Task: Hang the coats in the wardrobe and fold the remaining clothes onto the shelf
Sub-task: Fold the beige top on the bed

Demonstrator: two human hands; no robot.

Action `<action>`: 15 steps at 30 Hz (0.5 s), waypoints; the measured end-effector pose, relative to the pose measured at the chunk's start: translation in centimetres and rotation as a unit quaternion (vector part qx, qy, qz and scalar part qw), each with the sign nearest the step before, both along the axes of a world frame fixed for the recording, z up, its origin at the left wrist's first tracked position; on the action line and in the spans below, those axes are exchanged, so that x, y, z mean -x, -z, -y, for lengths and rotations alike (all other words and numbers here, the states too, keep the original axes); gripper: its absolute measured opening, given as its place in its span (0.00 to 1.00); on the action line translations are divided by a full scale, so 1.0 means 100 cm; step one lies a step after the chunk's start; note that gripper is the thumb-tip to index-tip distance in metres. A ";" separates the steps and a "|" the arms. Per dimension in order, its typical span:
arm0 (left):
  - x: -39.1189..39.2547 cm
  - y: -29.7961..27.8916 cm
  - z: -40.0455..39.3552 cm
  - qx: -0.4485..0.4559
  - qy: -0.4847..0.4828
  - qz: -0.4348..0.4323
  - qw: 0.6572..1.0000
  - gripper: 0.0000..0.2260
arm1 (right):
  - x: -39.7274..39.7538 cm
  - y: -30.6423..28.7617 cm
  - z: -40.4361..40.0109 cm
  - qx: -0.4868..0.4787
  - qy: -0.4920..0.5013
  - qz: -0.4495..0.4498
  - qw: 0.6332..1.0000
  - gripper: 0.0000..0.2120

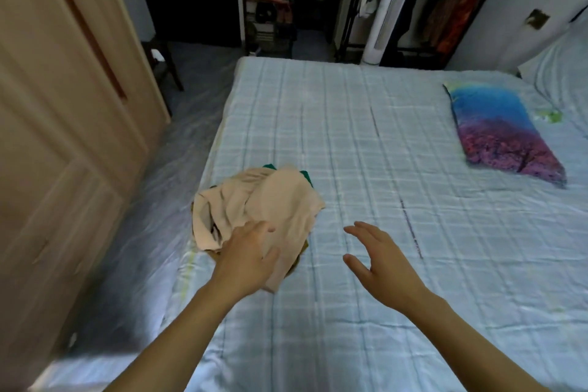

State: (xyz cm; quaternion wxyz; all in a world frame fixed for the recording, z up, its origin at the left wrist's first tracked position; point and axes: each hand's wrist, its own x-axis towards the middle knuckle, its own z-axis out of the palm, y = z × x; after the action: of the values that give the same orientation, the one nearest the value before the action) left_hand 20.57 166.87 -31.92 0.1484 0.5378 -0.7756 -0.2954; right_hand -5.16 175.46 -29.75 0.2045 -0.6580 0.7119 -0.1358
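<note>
From the head view, a crumpled beige garment (254,204) lies on top of a small pile near the left edge of the bed (381,143), with a green cloth (306,176) showing beneath it. The left hand (246,259) rests on the beige garment, fingers spread and fairly straight. The right hand (383,262) hovers just beside the pile, fingers spread wide, holding nothing. The wooden wardrobe (54,124) stands at left, and a pillow (499,134) lies at right.
</note>
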 end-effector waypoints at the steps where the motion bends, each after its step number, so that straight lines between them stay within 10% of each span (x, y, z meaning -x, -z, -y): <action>1: 0.003 0.006 -0.001 -0.007 -0.019 0.011 1.000 0.18 | 0.007 0.007 0.007 -0.007 -0.012 0.001 1.000 0.25; 15: 0.053 0.133 -0.038 -0.115 -0.169 0.093 0.974 0.18 | 0.068 0.136 0.092 -0.077 -0.115 0.075 0.988 0.26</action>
State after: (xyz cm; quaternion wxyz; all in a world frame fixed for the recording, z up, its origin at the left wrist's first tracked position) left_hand 15.25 170.66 -45.18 0.0605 0.7001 -0.6445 -0.3015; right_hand -11.94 166.27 -43.32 0.3221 -0.7053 0.6227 -0.1052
